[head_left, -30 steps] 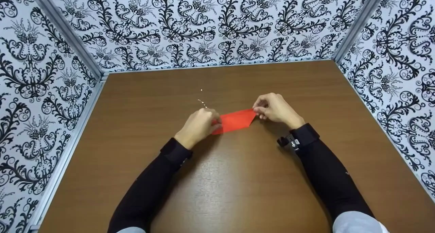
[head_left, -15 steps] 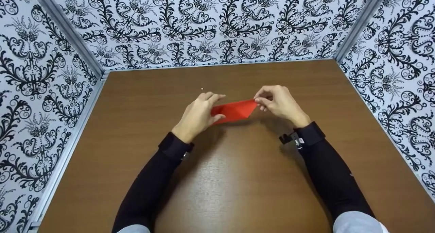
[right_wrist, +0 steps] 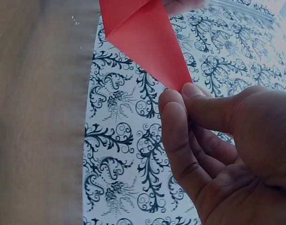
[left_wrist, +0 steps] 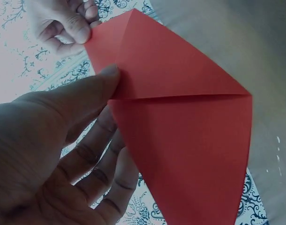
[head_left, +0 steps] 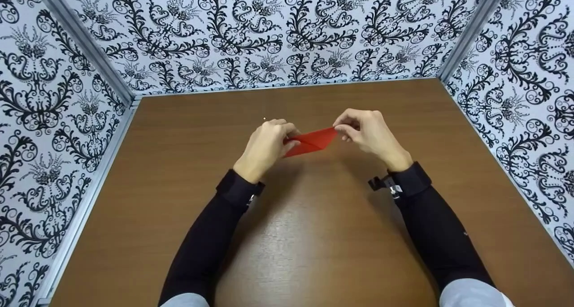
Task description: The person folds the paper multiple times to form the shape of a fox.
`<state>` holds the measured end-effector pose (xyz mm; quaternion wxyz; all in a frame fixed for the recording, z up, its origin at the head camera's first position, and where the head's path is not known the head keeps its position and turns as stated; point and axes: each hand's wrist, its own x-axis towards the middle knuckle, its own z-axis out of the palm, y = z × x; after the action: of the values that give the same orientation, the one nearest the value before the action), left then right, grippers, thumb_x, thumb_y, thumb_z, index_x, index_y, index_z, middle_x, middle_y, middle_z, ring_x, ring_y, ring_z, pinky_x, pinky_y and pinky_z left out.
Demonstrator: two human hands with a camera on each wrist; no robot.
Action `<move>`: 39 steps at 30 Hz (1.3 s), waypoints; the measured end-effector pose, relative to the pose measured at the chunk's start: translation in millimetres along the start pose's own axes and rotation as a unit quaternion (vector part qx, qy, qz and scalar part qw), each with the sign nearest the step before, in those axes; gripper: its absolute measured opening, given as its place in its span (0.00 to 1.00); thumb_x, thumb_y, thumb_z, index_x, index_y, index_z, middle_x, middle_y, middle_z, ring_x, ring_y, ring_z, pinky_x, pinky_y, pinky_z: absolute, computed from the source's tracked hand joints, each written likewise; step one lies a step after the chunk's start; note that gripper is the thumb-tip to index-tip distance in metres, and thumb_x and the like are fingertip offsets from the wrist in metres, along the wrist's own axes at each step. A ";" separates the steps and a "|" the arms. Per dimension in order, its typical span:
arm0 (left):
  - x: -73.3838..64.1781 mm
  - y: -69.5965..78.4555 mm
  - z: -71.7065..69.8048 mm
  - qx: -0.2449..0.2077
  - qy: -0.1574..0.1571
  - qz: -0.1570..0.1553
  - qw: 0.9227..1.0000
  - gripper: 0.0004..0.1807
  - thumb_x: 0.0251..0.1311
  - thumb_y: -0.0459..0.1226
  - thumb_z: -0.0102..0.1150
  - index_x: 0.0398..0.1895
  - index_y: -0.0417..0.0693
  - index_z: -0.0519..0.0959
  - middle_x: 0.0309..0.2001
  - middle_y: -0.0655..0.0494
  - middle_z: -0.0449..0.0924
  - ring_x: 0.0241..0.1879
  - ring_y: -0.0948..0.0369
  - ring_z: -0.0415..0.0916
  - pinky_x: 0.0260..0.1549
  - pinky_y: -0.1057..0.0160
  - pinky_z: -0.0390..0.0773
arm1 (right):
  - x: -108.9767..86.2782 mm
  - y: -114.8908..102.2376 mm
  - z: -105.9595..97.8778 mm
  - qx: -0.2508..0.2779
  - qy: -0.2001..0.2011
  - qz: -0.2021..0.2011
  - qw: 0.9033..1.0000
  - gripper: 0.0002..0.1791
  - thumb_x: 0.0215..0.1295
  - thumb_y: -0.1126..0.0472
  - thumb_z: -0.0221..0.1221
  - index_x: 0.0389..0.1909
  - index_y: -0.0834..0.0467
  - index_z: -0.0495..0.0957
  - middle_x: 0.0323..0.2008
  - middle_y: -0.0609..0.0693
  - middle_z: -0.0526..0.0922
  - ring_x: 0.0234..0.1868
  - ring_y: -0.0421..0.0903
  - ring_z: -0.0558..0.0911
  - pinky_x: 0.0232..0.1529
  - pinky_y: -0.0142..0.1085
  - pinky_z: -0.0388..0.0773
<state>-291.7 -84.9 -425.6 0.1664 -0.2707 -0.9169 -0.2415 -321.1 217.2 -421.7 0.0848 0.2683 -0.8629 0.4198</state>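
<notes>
A folded sheet of red paper (head_left: pixel 314 140) is held up off the table between both hands. In the left wrist view the paper (left_wrist: pixel 185 140) shows a straight folded edge across it and slanting sides. My left hand (head_left: pixel 267 143) grips its left part, thumb on the near face and fingers behind. With thumb and fingertips my right hand (head_left: pixel 370 134) pinches the pointed right corner. The right wrist view shows that pinch at the tip of the paper (right_wrist: pixel 152 51), with the right hand (right_wrist: pixel 217 140) below it.
The brown wooden table (head_left: pixel 287 235) lies beneath the hands. Small white specks (head_left: pixel 264 118) show on it beyond the left hand. Walls with a black and white scroll pattern (head_left: pixel 287 38) stand at the back and both sides, joined by grey metal posts (head_left: pixel 85 42).
Both hands have raised the red paper and moved it away from me. The left hand's fingers opened, then closed again on the paper's left part. The right hand kept its pinch.
</notes>
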 end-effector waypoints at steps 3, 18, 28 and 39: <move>-0.5 -3.4 0.5 -0.006 0.010 -0.001 1.000 0.05 0.72 0.35 0.82 0.47 0.47 0.97 0.43 0.49 0.95 0.44 0.50 0.92 0.46 0.52 0.94 | -0.4 -2.4 0.2 -0.014 0.011 -0.021 1.000 0.04 0.80 0.63 0.73 0.49 0.60 0.93 0.35 0.55 0.94 0.32 0.51 0.92 0.34 0.23 0.85; -0.3 -15.5 -0.7 -0.128 0.063 -0.037 0.989 0.07 0.70 0.36 0.84 0.44 0.43 0.96 0.42 0.46 0.97 0.38 0.51 0.94 0.42 0.55 0.95 | 3.0 -12.6 3.8 0.035 0.078 -0.039 0.996 0.21 0.78 0.63 0.75 0.67 0.65 0.87 0.47 0.59 0.96 0.40 0.50 0.93 0.43 0.22 0.87; -0.2 -10.0 0.4 -0.202 0.086 -0.064 0.974 0.09 0.70 0.39 0.85 0.44 0.44 0.95 0.41 0.48 0.98 0.38 0.55 0.96 0.44 0.57 0.96 | 1.4 -17.0 11.8 0.077 0.063 -0.011 0.995 0.16 0.81 0.64 0.72 0.64 0.62 0.89 0.47 0.59 0.95 0.41 0.59 0.92 0.41 0.26 0.88; 0.2 -4.6 2.5 -0.244 0.083 -0.083 0.963 0.10 0.70 0.41 0.85 0.45 0.44 0.95 0.41 0.49 0.98 0.39 0.56 0.96 0.45 0.61 0.96 | 0.9 -22.8 23.5 0.138 0.039 -0.001 0.990 0.11 0.82 0.61 0.73 0.56 0.63 0.91 0.45 0.59 0.94 0.37 0.43 0.90 0.44 0.32 0.90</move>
<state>-294.9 -86.8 -429.3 0.1497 -0.2055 -0.8323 -0.4927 -307.8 187.2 -420.8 0.0809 0.2614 -0.7925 0.5450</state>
